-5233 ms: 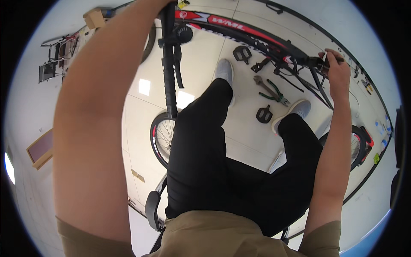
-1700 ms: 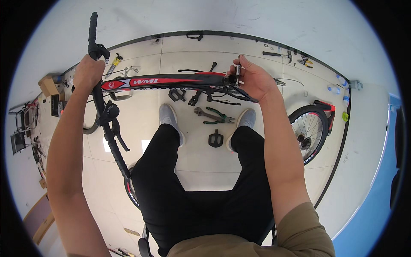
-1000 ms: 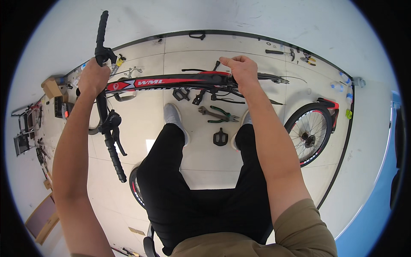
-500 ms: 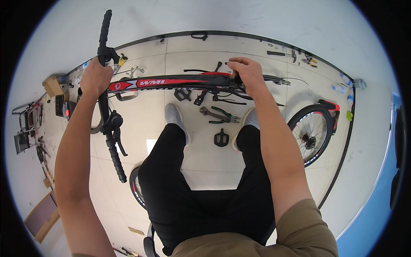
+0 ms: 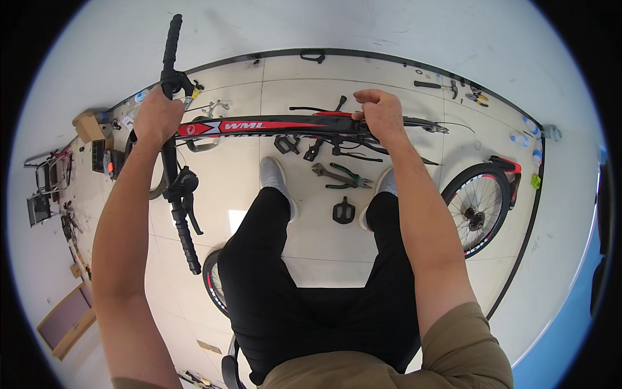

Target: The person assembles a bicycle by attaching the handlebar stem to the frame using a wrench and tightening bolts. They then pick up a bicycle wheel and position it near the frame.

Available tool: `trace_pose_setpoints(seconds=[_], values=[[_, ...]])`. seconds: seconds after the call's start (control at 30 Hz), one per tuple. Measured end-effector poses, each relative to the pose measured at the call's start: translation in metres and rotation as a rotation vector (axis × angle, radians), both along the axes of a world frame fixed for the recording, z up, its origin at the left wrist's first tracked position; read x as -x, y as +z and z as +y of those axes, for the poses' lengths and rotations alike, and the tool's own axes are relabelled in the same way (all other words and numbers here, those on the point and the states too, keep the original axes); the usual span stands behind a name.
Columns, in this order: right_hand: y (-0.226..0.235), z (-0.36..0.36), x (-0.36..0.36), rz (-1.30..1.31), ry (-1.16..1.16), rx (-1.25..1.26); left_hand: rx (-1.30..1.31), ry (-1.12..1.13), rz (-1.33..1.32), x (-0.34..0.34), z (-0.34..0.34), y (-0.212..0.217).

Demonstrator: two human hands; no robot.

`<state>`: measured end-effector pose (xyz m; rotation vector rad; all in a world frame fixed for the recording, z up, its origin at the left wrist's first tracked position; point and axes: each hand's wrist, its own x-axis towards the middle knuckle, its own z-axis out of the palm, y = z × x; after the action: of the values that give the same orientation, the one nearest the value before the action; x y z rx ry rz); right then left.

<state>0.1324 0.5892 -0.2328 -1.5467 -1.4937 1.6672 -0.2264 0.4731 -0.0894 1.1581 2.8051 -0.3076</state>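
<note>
A black and red bicycle frame (image 5: 278,124) runs across in front of me, its handlebar (image 5: 170,152) at the left end. My left hand (image 5: 157,117) is closed round the middle of the handlebar, where it meets the frame. At the frame's other end, my right hand (image 5: 381,118) has its thumb against the top of the tube and its index finger bent above. Its other fingers are hidden. Below the frame lie an adjustable wrench (image 5: 332,174), green-handled pliers (image 5: 353,181) and a black pedal (image 5: 343,211). Another pedal (image 5: 286,144) lies nearer the frame.
On the right a bicycle wheel (image 5: 478,211) rests beside a red and black part (image 5: 508,167). A hammer (image 5: 437,85) and more pliers (image 5: 478,97) lie along the far wall. At the left is an open cardboard box (image 5: 89,127). Another wheel (image 5: 211,279) shows behind my left leg.
The whole scene has shifted slightly right in the view. My right thumb has come down onto the frame, and the small dark thing at its fingertips no longer shows. My left hand keeps its grip.
</note>
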Motion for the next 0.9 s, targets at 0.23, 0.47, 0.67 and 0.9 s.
trace_pose_setpoints(seconds=[0.23, 0.47, 0.67, 0.9], values=[[-0.006, 0.005, -0.011, 0.365, -0.056, 0.189, 0.007, -0.008, -0.012, 0.004, 0.0, -0.003], [-0.007, 0.007, -0.015, 0.709, -0.343, 0.494, 0.005, 0.007, -0.003, 0.003, 0.0, -0.002], [-0.026, 0.016, -0.026, 0.795, -0.252, 0.621, -0.023, 0.007, -0.006, -0.001, 0.0, 0.0], [-0.024, 0.019, -0.025, 0.783, -0.224, 0.623, -0.038, -0.001, -0.013, 0.003, 0.001, -0.005]])
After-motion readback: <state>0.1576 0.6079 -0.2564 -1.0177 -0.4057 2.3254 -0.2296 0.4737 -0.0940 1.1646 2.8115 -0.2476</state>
